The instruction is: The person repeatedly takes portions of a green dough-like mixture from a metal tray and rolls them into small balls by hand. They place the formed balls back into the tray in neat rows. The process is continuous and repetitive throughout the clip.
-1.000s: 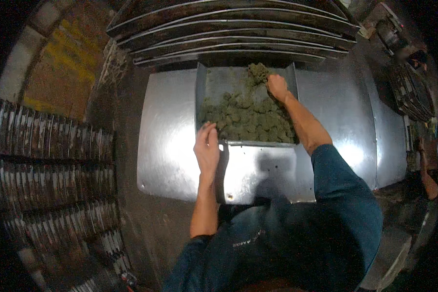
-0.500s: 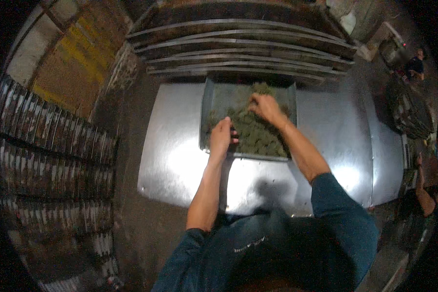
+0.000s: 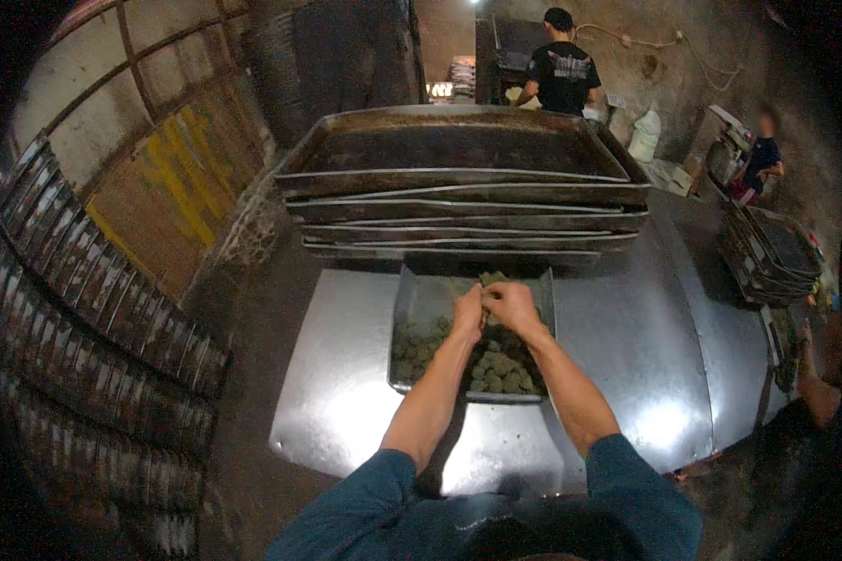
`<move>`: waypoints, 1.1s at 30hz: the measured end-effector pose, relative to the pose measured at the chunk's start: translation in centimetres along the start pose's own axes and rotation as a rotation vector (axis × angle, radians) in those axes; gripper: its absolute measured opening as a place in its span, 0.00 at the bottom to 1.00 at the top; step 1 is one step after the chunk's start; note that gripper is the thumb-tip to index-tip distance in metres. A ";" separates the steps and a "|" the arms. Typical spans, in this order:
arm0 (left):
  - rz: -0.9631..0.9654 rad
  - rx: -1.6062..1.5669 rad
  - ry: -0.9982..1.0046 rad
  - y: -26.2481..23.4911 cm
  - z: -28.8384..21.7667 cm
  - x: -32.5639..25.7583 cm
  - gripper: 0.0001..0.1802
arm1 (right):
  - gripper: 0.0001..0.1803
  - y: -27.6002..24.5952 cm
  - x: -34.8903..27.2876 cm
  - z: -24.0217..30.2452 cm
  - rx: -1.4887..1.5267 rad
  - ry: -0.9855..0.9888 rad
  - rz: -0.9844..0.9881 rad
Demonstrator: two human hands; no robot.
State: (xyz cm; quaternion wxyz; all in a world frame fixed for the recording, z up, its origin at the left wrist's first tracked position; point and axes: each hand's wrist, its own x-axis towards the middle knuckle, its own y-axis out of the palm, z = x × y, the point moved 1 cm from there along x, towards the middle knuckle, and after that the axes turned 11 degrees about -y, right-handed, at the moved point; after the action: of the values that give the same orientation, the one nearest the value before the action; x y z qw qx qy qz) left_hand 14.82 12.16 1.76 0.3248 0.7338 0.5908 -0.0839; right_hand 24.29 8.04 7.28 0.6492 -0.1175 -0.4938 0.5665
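Head view: left hand (image 3: 469,311) and right hand (image 3: 509,305) are meeting, touching, over the metal tray (image 3: 412,309), likely pinching greenish lumps (image 3: 496,369); the exact grip is unclear. That tray is sitting mid-table (image 3: 346,402), its long axis running near to far, below stacked trays (image 3: 468,201) at the far edge.

Bare sheet metal of the table (image 3: 346,393) lies open left of the tray (image 3: 416,309), and a wider bare stretch lies to its right. The near table edge is clear on both sides of the forearms. Both hands (image 3: 491,304) meet over the tray's far half, above the greenish lumps (image 3: 496,369) that fill it. Directly beyond the tray, a stack of large metal trays (image 3: 468,201) blocks the far side. At the right table end, a second stack of dark trays (image 3: 772,252) stands in the way.
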 end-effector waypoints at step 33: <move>0.311 -0.355 -0.135 -12.5 3.6 -7.6 0.19 | 0.24 4.8 -9.4 6.0 1.226 0.949 -0.714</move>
State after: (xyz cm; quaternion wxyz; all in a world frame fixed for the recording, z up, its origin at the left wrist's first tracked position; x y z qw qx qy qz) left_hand 2.07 5.08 -1.91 0.4964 0.7400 0.4532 0.0234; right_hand 17.91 -0.81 1.95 0.8757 0.1925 0.2169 0.3861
